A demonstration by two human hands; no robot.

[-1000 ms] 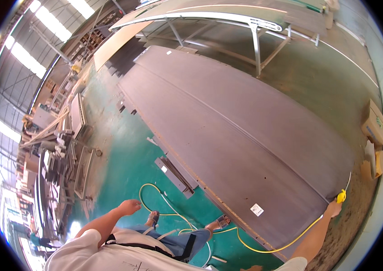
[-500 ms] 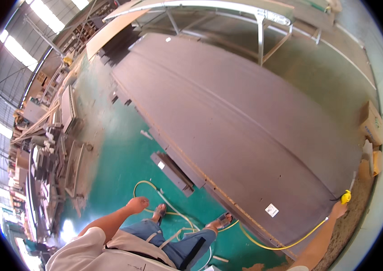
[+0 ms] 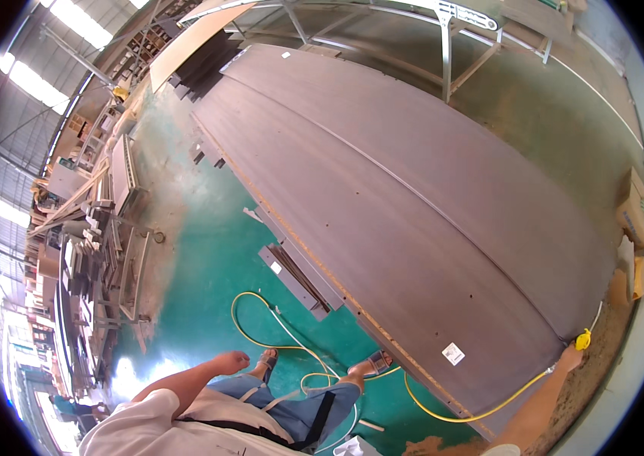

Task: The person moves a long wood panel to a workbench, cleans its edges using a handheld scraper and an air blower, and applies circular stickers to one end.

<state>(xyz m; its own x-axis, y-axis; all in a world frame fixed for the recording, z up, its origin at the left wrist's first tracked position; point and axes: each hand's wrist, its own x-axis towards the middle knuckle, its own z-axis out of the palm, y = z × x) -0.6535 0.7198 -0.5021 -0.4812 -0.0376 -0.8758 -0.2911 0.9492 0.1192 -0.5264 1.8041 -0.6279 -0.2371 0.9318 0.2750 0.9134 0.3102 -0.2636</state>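
**Right hand on the yellow tool at the board's far edge**

Right hand (image 3: 567, 357) grips a small yellow tool (image 3: 582, 340) fed by a yellow hose (image 3: 481, 414), at the far edge of the large brown board (image 3: 413, 205). Left hand (image 3: 231, 361) hangs loosely curled, empty, above the green floor (image 3: 200, 273). Best to keep the hose slack and the tool steady along the edge.

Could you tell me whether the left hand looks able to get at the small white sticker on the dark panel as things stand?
Probably not without moving: the left hand hangs free over the green floor, while the white sticker lies well across the dark panel, nearer the right hand.
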